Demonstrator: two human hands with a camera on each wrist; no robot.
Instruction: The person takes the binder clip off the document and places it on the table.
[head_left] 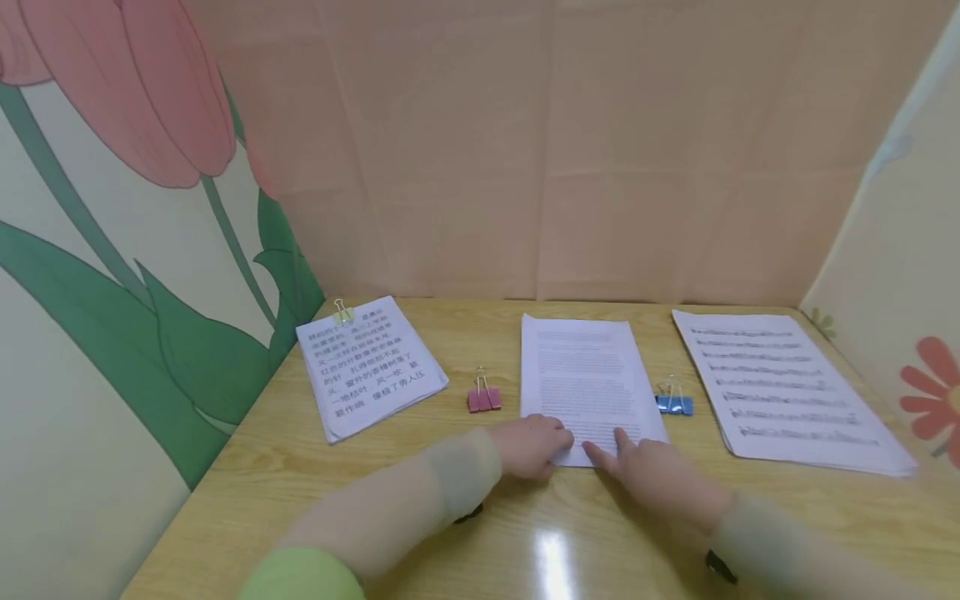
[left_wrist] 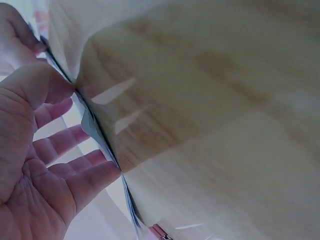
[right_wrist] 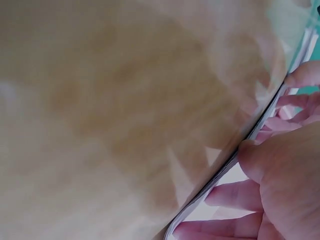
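Note:
A stack of white printed sheets (head_left: 585, 367) lies flat on the table. My left hand (head_left: 531, 446) rests at the stack's lower left corner. In the left wrist view its fingers (left_wrist: 92, 187) spread along the edge of the sheets, touching them. On the near edge sits my right hand (head_left: 663, 479), its index finger stretched onto the lowest lines of text. The right wrist view shows its fingertips (right_wrist: 247, 150) against the thin paper edge. To the left of the stack stands a pink binder clip (head_left: 483, 400); a blue binder clip (head_left: 675, 406) sits close to its right edge.
At the left lies a stack of large-print sheets (head_left: 375, 367) with a yellow-green binder clip (head_left: 343, 317) on its top edge. Sheet music (head_left: 787, 392) is stacked at the right. Walls stand behind and beside the wooden table (head_left: 420, 533).

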